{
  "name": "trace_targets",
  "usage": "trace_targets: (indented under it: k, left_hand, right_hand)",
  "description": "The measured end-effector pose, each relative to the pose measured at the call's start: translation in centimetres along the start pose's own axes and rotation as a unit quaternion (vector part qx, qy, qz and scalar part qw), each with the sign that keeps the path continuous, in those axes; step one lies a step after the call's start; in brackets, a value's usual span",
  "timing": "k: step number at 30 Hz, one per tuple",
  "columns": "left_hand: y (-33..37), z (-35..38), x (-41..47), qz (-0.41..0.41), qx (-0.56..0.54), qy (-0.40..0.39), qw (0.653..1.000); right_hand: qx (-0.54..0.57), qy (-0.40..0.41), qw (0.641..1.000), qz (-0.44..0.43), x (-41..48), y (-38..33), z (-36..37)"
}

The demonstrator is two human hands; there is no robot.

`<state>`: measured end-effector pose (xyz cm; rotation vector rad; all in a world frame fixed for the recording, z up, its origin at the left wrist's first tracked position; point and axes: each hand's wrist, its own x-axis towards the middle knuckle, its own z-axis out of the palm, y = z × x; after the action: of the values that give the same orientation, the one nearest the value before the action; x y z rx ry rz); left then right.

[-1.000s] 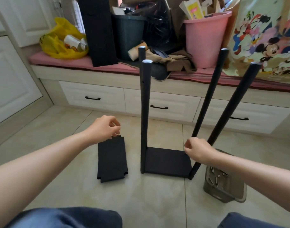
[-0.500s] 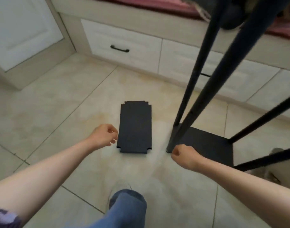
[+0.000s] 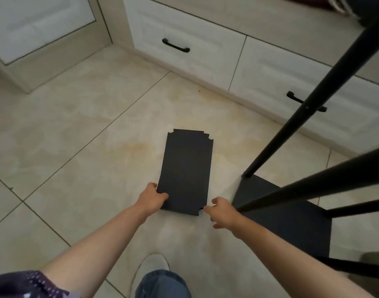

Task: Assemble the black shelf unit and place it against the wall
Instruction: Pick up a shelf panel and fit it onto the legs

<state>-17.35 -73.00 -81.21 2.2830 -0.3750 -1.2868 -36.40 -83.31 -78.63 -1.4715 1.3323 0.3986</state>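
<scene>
Bare tile floor is lying open to the left of and beyond the loose black shelf panel, leaving passing room there. Just to its right, the shelf frame's slanting black poles and base panel are crowding the right hand. White drawers are closing off the far side.

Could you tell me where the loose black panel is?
Head view: the panel lies on the floor, left of the shelf frame, the left hand gripping its near-left corner.
</scene>
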Motion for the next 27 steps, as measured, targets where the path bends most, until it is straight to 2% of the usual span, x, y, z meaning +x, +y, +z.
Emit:
trace_targets:
  k: [8,12,15,20,23,27]
  left_hand:
    - [0.0,0.8,1.1,-0.017,-0.014,0.016,1.0]
    - [0.3,0.7,1.2,-0.014,0.0,0.033,0.999]
    - [0.6,0.5,1.1,-0.008,-0.037,0.038,0.999]
    - [1.7,-0.7,-0.1,-0.005,-0.12,-0.052,0.991]
    - [2.4,-2.0,-1.2,0.001,-0.166,-0.08,0.983]
    - [3.4,-3.2,-3.4,-0.023,-0.226,-0.102,0.969]
  right_hand:
    - [0.17,-0.02,0.982,0.073,2.3,-0.7,0.9]
    - [0.199,-0.012,0.977,0.072,2.8,-0.7,1.1]
    - [0.209,-0.014,0.976,0.059,2.4,-0.9,0.8]
    - [0.245,0.02,0.969,0.032,1.1,-1.2,0.0]
    - [0.332,0.003,0.943,0.017,-0.5,-2.0,-0.9]
    - [0.501,-0.055,0.864,-0.015,-3.0,-3.7,-2.6]
